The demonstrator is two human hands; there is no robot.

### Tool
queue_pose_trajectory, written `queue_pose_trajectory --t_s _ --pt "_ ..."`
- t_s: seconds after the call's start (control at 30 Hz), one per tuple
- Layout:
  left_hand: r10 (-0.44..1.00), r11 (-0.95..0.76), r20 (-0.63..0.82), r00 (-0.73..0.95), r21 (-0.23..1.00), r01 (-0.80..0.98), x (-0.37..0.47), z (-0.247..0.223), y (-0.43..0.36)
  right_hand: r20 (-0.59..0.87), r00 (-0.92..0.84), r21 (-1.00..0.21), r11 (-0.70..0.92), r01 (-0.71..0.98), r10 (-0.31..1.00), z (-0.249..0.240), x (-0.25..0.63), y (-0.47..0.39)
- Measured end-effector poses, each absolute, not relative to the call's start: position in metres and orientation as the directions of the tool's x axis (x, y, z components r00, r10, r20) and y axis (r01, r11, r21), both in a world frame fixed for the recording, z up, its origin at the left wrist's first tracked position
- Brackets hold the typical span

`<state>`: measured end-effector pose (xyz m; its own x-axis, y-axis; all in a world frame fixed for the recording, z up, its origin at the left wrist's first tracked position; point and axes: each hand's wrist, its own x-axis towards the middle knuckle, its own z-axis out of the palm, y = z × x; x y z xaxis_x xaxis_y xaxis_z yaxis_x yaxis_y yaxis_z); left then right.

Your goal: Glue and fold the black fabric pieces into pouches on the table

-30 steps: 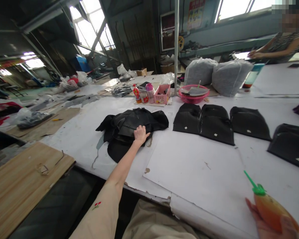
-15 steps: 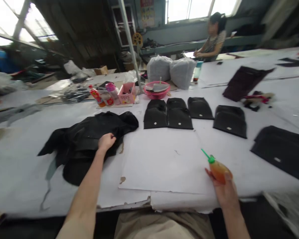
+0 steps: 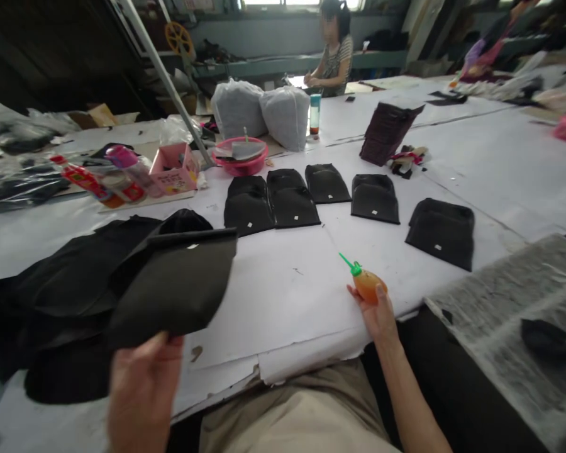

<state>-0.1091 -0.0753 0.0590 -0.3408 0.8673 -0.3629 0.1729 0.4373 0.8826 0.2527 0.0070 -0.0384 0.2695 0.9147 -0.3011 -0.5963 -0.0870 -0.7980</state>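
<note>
My left hand (image 3: 144, 387), slightly blurred, pinches the near edge of a flat black fabric piece (image 3: 183, 283) with a small white mark at its far edge. The piece is raised at the right side of a heap of black fabric pieces (image 3: 70, 270). My right hand (image 3: 377, 311) is wrapped round a squeeze bottle (image 3: 368, 286) of orange liquid, its thin green nozzle pointing up and left above the white table. Beyond the hands lie several folded black pieces (image 3: 295, 201) in a row, each bearing a small white tag.
A pink basin (image 3: 240, 167), a pink box (image 3: 172, 167) and bottles (image 3: 87, 182) stand at the back left, near a slanting metal pole (image 3: 170, 82). Wrapped grey bundles (image 3: 285, 116) sit behind. A person (image 3: 332, 56) works at the far side. Greyish sheeting (image 3: 514, 327) lies at right.
My left hand has come off the heap toward me, lifting one black piece. The view has turned right. My right hand still holds the squeeze bottle.
</note>
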Motion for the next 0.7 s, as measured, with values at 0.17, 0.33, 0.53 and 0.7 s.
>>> queue_pose_trajectory --t_s 0.17,0.33,0.53,0.7 --pt "0.634 0.184 -0.579 -0.512 0.757 -0.627 -0.046 0.038 -0.159 -0.288 0.307 -0.818 -0.067 -0.571 0.907 -0.039 0.253 0.009" --pt "0.61 0.43 -0.763 -0.214 0.545 -0.72 -0.014 0.007 -0.191 -0.276 0.311 -0.832 -0.064 -0.552 0.909 -0.041 0.254 0.01" --pt "0.633 0.752 -0.758 0.158 0.65 0.105 -0.054 0.016 -0.199 -0.278 0.312 -0.839 -0.071 -0.54 0.909 -0.042 0.255 0.011" --pt "0.739 0.444 -0.614 0.279 0.754 0.485 -0.092 0.045 -0.159 -0.28 0.306 -0.835 -0.073 -0.545 0.91 -0.04 0.255 0.012"
